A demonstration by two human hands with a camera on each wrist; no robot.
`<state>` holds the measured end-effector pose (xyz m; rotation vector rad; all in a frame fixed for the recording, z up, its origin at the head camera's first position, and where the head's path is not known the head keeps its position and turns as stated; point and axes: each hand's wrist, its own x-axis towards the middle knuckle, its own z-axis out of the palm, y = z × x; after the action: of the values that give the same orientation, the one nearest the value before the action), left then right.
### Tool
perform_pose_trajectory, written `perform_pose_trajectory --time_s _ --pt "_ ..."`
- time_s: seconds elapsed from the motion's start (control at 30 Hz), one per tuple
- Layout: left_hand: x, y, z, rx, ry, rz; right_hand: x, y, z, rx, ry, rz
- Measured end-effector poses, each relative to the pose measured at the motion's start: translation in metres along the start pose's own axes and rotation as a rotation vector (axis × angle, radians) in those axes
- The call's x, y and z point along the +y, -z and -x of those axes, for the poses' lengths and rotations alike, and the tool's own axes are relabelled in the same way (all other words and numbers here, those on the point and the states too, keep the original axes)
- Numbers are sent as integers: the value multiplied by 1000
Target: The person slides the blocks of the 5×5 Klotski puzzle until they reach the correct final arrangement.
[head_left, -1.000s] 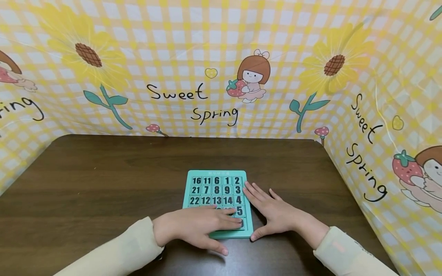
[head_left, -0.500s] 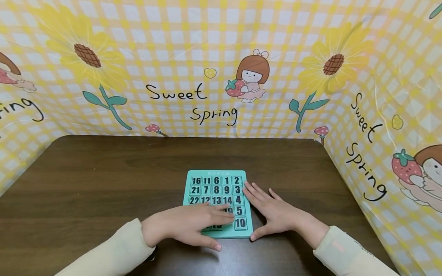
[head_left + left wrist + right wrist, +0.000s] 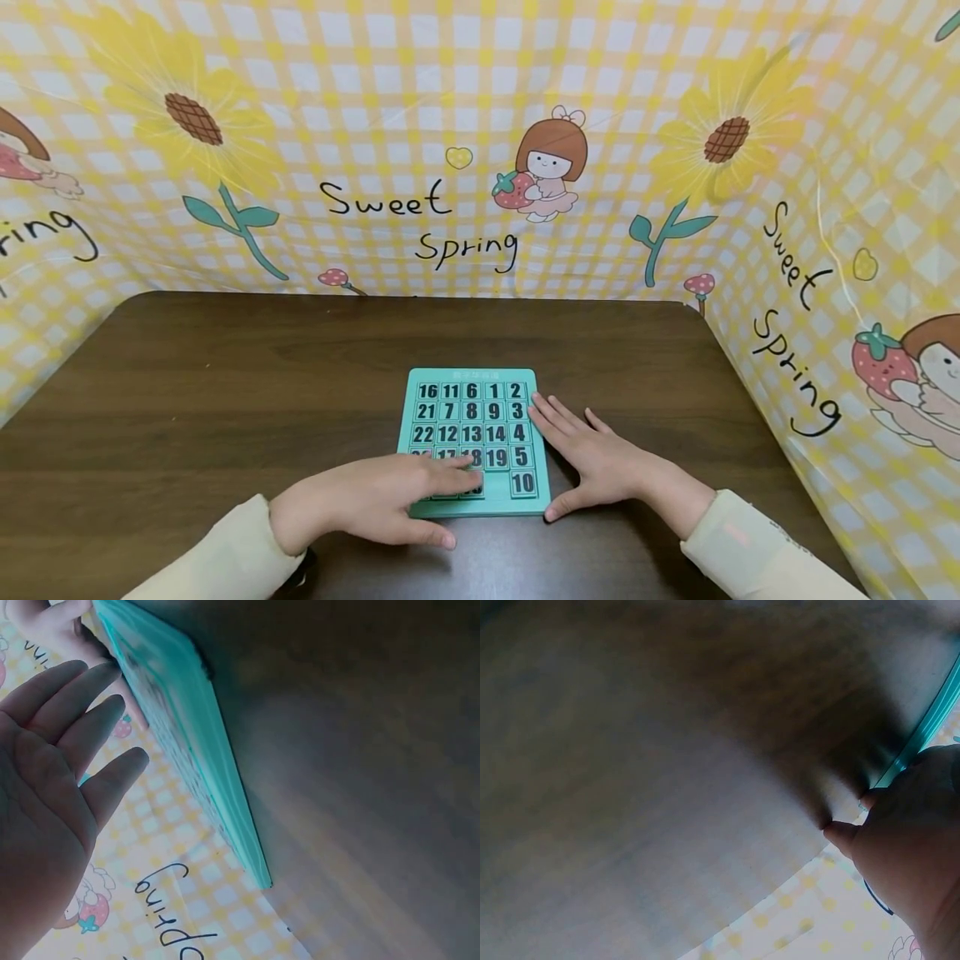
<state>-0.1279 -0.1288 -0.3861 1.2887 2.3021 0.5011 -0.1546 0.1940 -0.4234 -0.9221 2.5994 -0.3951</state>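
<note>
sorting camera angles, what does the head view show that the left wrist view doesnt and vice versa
Only the head view: readable numbers, such as on the 10 tile, the open slot beside it, and the sunflower prints.

Only the left wrist view: the palm of the left hand.

Both: that hand, the right hand, the teal sliding number puzzle, the brown table and the yellow-checked backdrop.
</note>
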Motion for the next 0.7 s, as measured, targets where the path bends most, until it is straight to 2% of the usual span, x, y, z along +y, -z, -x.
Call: perform_pose_trajectory --time_s 0.27,0.6,0.7 --pt "0 -5 -5 5 -67 -56 -1 1 1 2 1 1" --pt "4 -6 -27 -29 -140 -67 1 1 1 6 0 1" --pt "6 -6 -27 -46 -145 -76 0 1 1 5 3 -11"
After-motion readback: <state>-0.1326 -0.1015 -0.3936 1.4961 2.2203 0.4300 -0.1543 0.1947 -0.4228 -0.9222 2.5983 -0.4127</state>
